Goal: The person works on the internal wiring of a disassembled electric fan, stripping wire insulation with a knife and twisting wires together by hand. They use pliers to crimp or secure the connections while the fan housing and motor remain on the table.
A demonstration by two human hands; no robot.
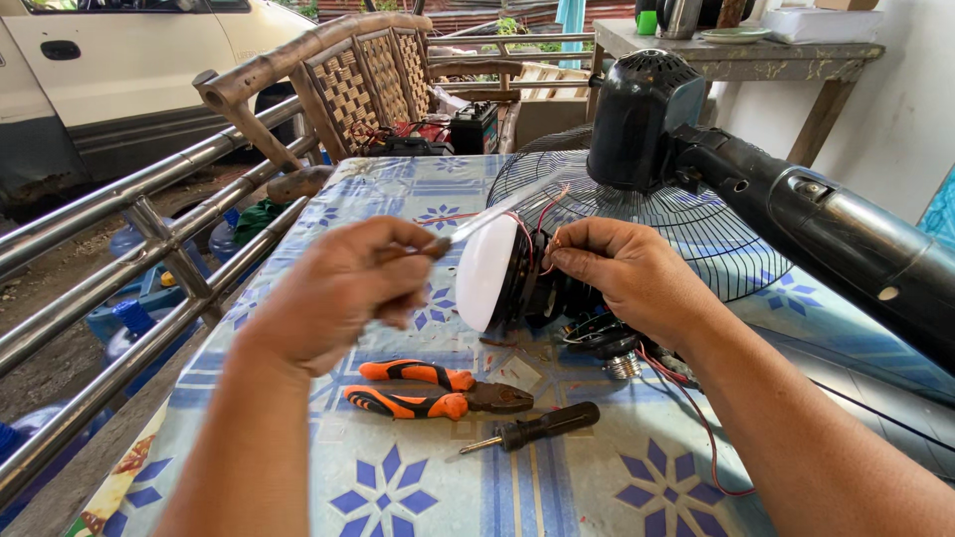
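the fingers [423, 244] of the left hand [338, 293] are pinched shut on the handle end of a thin pale tool [492, 214], seemingly a slim blade or stick, whose tip slants up toward the red wires [542, 209]. the right hand [622, 273] has its fingers [567, 249] closed around the dark motor part [532, 288] with a white rounded cap [484, 273], pinching the wire ends at its top; the part is held just above the desk [398, 487], between the two hands. under the right hand lie more small parts and a threaded metal piece [625, 366], with a thin red wire [701, 428] trailing across the patterned cloth. near the front edge lie orange-handled pliers [428, 390] and, just beside them, a black-handled screwdriver [537, 428]. behind stand the fan's wire guard [686, 214] lying flat and its black motor housing [642, 119] on the stand tube [846, 239].

risks, as i judge them: the tool tip works close to the right fingertips, so a slip could nick them or cut wire insulation. tugging could snap a thin wire at its joint. the loose small parts could roll off toward the railing [119, 259] side.
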